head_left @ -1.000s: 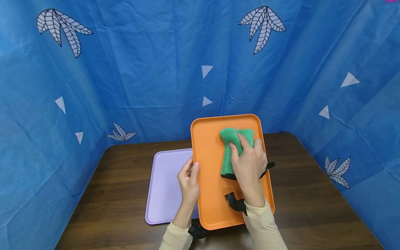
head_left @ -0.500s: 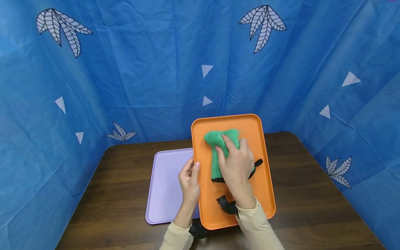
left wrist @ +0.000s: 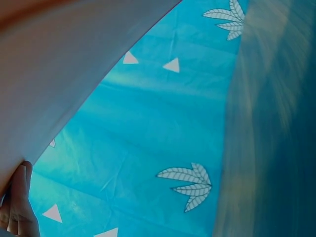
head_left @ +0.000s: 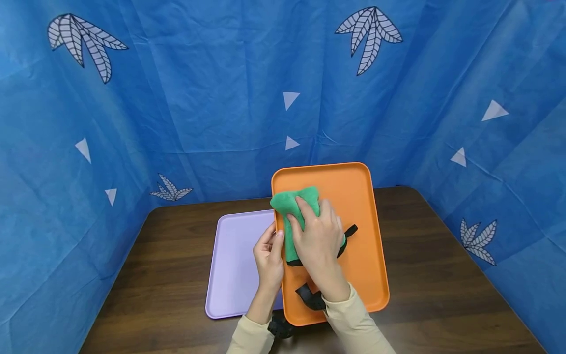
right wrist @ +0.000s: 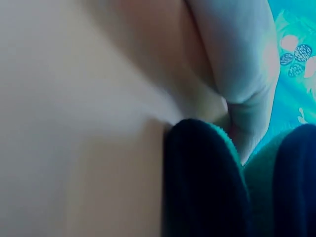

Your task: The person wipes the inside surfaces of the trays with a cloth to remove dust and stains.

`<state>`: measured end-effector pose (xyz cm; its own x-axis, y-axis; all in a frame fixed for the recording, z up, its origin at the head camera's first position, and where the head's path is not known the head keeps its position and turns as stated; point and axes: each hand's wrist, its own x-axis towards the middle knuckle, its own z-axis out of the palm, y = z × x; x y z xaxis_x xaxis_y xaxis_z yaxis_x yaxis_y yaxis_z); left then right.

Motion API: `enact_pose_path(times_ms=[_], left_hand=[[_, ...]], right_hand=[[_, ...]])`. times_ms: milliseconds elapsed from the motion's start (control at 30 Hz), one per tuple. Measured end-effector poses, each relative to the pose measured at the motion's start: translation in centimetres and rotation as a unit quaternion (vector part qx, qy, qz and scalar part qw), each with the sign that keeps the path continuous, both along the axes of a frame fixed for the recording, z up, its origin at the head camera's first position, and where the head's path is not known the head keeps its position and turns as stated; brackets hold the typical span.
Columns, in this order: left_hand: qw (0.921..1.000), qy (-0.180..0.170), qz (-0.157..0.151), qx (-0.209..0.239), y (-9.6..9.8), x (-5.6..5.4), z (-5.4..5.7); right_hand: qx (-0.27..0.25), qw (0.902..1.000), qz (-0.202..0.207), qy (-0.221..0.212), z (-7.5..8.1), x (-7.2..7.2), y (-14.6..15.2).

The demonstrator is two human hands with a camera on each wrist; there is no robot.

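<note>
In the head view an orange tray [head_left: 349, 191] is held up at a tilt, its inner face towards me. My left hand [head_left: 269, 265] grips its left rim, thumb on the near side. The left wrist view catches the tray's shaded underside [left wrist: 64, 74] and a few fingertips [left wrist: 20, 197] at its edge. My right hand [head_left: 319, 241] holds a folded green cloth [head_left: 289, 204] with a black border against the tray's upper left part. A black loop [head_left: 351, 230] sticks out from the cloth. Up close in the right wrist view, curled fingers [right wrist: 237, 54] meet the cloth [right wrist: 202, 163].
A purple tray [head_left: 234, 260] lies flat on the dark wooden table [head_left: 168, 275], partly behind the orange tray and my left hand. Blue curtains [head_left: 212, 98] with leaf and triangle prints enclose the table at the back and sides.
My right hand has slid the green cloth leftwards across the orange tray, from its right side to the left rim. The left hand and both trays stay nearly where they were.
</note>
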<state>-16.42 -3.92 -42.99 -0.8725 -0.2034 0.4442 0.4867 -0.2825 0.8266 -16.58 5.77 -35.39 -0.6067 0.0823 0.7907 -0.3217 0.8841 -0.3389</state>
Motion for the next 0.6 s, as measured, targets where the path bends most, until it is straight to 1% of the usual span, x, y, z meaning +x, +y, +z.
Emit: enact_pose_path(times_ms=[200,400,600], left_hand=[[1.0000,0.001,0.009,-0.002,-0.2,-0.1,0.1],[0.9998,0.014,0.012,-0.003,-0.4,0.0,0.3],[0.9999,0.004,0.015,-0.003,-0.5,0.0,0.3]], right_hand=[[0.014,0.9997,0.007,0.017,0.0,0.0,-0.7],[0.029,0.9990,0.014,0.030,0.0,0.1,-1.3],[0.036,0.9985,0.013,0.038,-0.1,0.1,-1.3]])
